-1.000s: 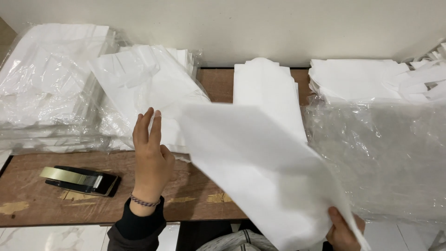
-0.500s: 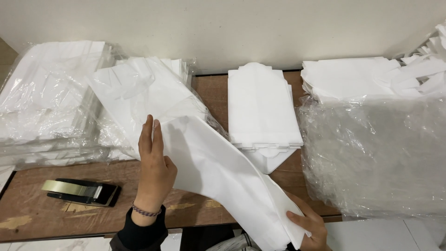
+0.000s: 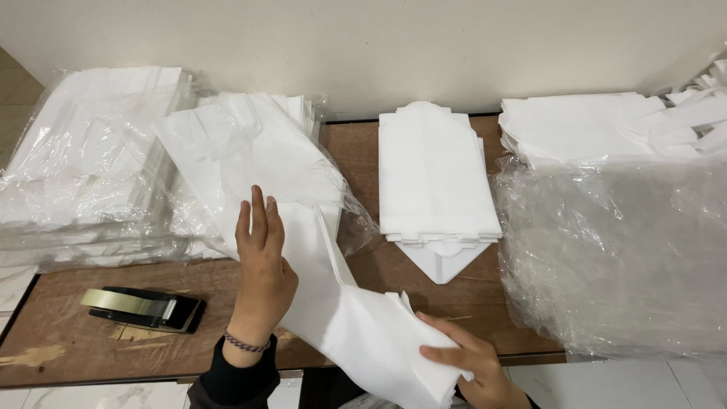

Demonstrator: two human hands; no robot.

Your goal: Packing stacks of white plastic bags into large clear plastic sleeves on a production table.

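Observation:
My left hand (image 3: 261,269) lies flat, fingers together, on a white paper bag (image 3: 344,318) that stretches from the middle of the brown wooden table (image 3: 424,295) down past its front edge. My right hand (image 3: 469,363) grips the lower end of that same bag at the bottom of the view, fingers over the paper. The bag's upper end rests against a plastic-wrapped pile of white bags (image 3: 250,151).
A neat stack of folded white bags (image 3: 435,178) sits at the table's centre back. Plastic-wrapped bag bundles (image 3: 83,167) fill the left. A large clear plastic sheet (image 3: 621,257) covers the right, with more white bags (image 3: 591,125) behind. A black tape dispenser (image 3: 144,308) lies front left.
The loose bag, held up and spread to the right before, has swung down and left onto the table. My right hand followed it in; my left hand now presses on it.

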